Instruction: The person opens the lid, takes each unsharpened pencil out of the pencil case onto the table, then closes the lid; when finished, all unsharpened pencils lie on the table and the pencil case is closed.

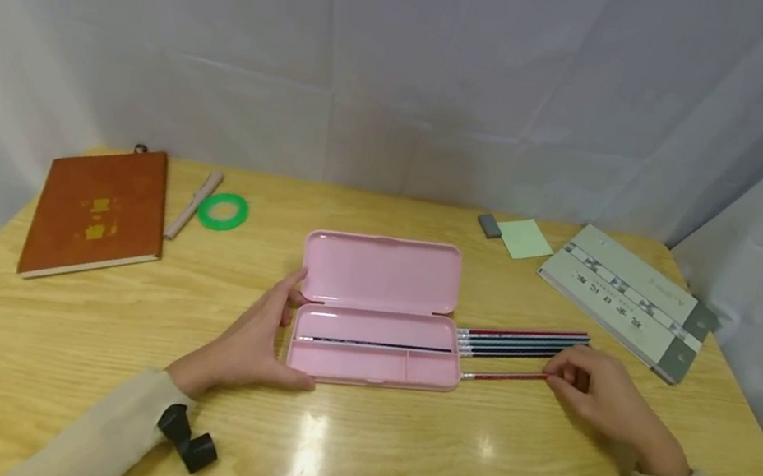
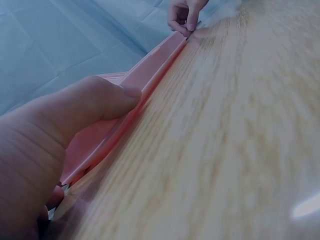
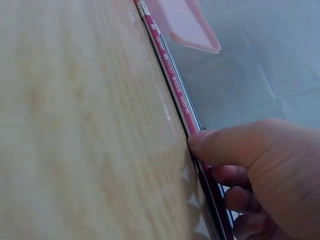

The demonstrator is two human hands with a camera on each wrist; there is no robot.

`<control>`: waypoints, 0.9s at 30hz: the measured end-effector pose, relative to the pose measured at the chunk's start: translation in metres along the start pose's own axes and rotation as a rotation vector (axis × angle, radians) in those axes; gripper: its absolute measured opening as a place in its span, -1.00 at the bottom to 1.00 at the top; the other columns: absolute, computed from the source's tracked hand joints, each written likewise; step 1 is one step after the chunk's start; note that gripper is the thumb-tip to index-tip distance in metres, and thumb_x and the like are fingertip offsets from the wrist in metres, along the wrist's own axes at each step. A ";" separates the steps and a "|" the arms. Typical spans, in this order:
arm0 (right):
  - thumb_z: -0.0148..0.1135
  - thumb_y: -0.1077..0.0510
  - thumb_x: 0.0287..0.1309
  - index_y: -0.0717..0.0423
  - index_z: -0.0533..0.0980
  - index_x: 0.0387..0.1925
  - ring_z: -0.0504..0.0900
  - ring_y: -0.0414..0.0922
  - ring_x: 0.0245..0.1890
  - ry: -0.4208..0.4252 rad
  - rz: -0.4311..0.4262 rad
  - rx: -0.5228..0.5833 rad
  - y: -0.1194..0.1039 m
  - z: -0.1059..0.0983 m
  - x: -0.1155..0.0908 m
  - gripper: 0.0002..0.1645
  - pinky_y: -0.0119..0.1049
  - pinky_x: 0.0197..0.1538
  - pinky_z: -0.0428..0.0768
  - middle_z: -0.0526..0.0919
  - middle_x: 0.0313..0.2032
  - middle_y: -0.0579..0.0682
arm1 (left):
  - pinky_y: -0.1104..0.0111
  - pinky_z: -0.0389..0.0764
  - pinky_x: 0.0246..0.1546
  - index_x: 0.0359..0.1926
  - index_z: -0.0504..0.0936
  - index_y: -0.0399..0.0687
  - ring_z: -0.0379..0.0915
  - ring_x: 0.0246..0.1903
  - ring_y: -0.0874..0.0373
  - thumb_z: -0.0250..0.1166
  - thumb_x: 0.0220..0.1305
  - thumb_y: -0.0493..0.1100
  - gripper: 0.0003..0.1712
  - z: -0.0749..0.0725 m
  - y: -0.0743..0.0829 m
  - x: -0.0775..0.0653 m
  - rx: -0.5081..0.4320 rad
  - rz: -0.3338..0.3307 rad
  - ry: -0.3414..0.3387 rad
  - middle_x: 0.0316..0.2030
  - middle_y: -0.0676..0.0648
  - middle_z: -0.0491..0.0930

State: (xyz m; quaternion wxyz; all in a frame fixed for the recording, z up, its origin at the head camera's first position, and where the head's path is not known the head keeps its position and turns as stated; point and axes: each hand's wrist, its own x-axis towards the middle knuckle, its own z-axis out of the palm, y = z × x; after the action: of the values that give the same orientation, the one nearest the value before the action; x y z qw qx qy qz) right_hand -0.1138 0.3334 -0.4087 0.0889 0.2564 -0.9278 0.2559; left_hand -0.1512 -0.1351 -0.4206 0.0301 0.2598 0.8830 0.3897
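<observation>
Left sleeve (image 1: 104, 427) leads to the left hand (image 1: 245, 341), which grips the left edge of the case (image 1: 346, 364); toward the table's (image 1: 405, 466) right edge, a red pencil (image 1: 505, 376) is pinched by the right hand (image 1: 614, 400). Bracing the case should help.

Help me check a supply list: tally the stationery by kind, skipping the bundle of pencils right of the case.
Pencil case: 1
Pencils (dark pencil inside, red pencil in right hand): 2
Notebooks (brown notebook, grey notebook): 2
Green tape roll: 1
Eraser-like grey block: 1
Pale green paper: 1
Pinkish stick: 1
Total: 9
</observation>
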 end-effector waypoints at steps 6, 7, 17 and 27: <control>0.38 0.33 0.02 -0.09 0.55 -0.45 0.23 -0.45 -0.64 -0.024 0.079 0.000 -0.004 0.002 0.005 -0.76 -0.46 -0.56 0.30 0.34 -0.63 -0.33 | 0.29 0.39 -0.15 0.51 -0.20 -0.03 0.25 -0.13 0.13 0.63 -0.44 0.21 0.58 0.001 -0.002 -0.002 0.004 0.006 0.002 0.09 -0.10 0.37; 0.38 0.32 0.02 -0.08 0.55 -0.45 0.22 -0.45 -0.64 -0.027 0.081 -0.005 -0.005 0.003 0.006 -0.77 -0.46 -0.56 0.30 0.33 -0.63 -0.33 | 0.30 0.39 -0.15 0.50 -0.19 -0.03 0.25 -0.13 0.13 0.63 -0.44 0.21 0.58 0.001 -0.002 -0.002 0.005 0.007 0.003 0.09 -0.10 0.37; 0.38 0.33 0.00 0.14 0.42 -0.20 0.20 -0.45 -0.63 -0.006 0.087 -0.036 -0.011 0.009 0.020 -0.65 -0.46 -0.52 0.28 0.31 -0.60 -0.26 | 0.33 0.38 -0.17 0.50 -0.18 -0.04 0.23 -0.15 0.15 0.64 -0.46 0.18 0.58 0.001 -0.003 -0.004 0.010 0.015 0.020 0.07 -0.09 0.38; 0.31 0.33 0.09 0.11 0.49 -0.14 0.24 -0.42 -0.63 -0.121 0.050 0.087 -0.030 0.023 0.049 -0.72 -0.45 -0.52 0.33 0.35 -0.59 -0.25 | 0.26 0.42 -0.11 0.50 -0.18 -0.04 0.28 -0.12 0.12 0.63 -0.43 0.20 0.56 0.002 -0.001 -0.003 0.014 0.021 0.014 0.10 -0.11 0.37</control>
State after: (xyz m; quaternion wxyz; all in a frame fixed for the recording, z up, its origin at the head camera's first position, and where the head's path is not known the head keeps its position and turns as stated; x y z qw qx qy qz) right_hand -0.1408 0.2783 -0.4004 0.0150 0.2516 -0.9256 0.2823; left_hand -0.1490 -0.1359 -0.4234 0.0180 0.2666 0.8832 0.3855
